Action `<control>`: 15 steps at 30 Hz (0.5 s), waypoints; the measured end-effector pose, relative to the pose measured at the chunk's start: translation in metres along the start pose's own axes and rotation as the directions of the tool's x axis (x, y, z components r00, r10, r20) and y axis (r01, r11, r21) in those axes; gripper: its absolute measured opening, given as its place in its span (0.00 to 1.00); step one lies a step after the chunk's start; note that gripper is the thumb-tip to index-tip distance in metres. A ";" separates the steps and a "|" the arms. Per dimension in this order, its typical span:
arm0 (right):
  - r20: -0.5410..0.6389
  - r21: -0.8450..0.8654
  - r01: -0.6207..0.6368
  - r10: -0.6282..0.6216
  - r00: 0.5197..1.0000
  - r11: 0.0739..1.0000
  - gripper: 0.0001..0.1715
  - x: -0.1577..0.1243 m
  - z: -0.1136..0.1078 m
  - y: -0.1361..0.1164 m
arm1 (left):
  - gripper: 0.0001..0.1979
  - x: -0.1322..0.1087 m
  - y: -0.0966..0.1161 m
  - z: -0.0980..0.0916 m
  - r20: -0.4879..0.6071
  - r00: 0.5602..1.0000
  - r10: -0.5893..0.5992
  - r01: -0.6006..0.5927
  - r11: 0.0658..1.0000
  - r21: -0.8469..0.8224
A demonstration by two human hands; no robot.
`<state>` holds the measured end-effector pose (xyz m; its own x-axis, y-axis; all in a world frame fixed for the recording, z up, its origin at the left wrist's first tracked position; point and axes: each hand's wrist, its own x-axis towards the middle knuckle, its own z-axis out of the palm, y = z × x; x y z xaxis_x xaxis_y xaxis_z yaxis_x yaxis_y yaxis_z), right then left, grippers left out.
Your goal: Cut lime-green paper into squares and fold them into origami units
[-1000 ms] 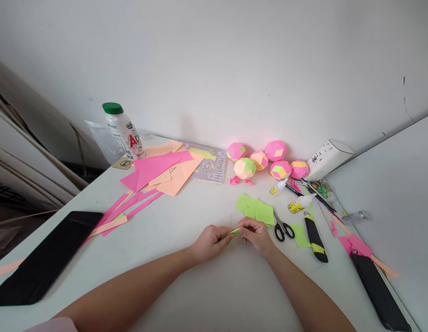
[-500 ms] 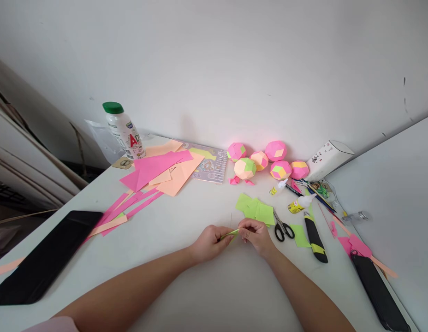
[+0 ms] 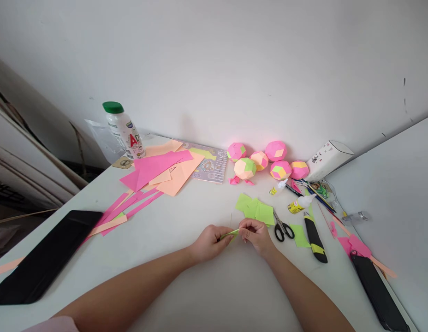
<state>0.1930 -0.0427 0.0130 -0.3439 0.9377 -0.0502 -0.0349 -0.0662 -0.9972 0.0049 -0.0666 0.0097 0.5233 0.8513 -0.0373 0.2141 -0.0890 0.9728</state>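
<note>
My left hand and my right hand meet low over the white table, each pinching one end of a small folded green paper piece. Fingers of both hands are closed on it. Just beyond my right hand lies a small stack of green paper squares. Black-handled scissors lie right beside my right hand.
Several pink, green and orange paper balls sit by the wall. Pink and orange sheets and strips, a green-capped bottle, a black tablet, glue bottles, a utility knife, a white box and a black case surround.
</note>
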 end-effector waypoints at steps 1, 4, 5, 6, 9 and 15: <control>0.001 -0.004 0.002 -0.002 1.000 1.000 0.12 0.000 0.000 0.000 | 0.17 0.000 0.000 0.000 -0.002 1.000 -0.001 0.001 1.000 -0.007; 0.004 -0.011 0.008 -0.008 1.000 1.000 0.12 0.000 -0.001 0.001 | 0.17 0.001 -0.001 0.000 -0.001 1.000 -0.009 0.009 1.000 -0.021; 0.002 -0.013 0.010 -0.010 1.000 1.000 0.12 0.000 -0.001 0.001 | 0.17 0.001 -0.001 -0.001 0.000 1.000 -0.011 0.011 1.000 -0.023; 0.001 -0.017 0.014 -0.014 1.000 1.000 0.12 0.000 0.000 0.001 | 0.17 0.001 -0.001 -0.001 0.000 1.000 -0.013 0.013 1.000 -0.025; 0.005 -0.036 0.055 -0.055 0.998 0.998 0.13 -0.001 0.001 0.000 | 0.17 0.001 -0.002 -0.001 -0.002 1.000 -0.014 0.014 1.000 -0.027; 0.012 -0.037 0.092 -0.092 0.996 0.995 0.13 -0.003 0.000 0.002 | 0.19 0.001 0.000 -0.001 -0.008 1.000 -0.026 0.026 0.997 -0.070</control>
<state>0.1939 -0.0455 0.0108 -0.3508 0.9355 0.0424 -0.0317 0.0334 -0.9989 0.0043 -0.0656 0.0095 0.5112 0.8573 -0.0610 0.1692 -0.0308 0.9851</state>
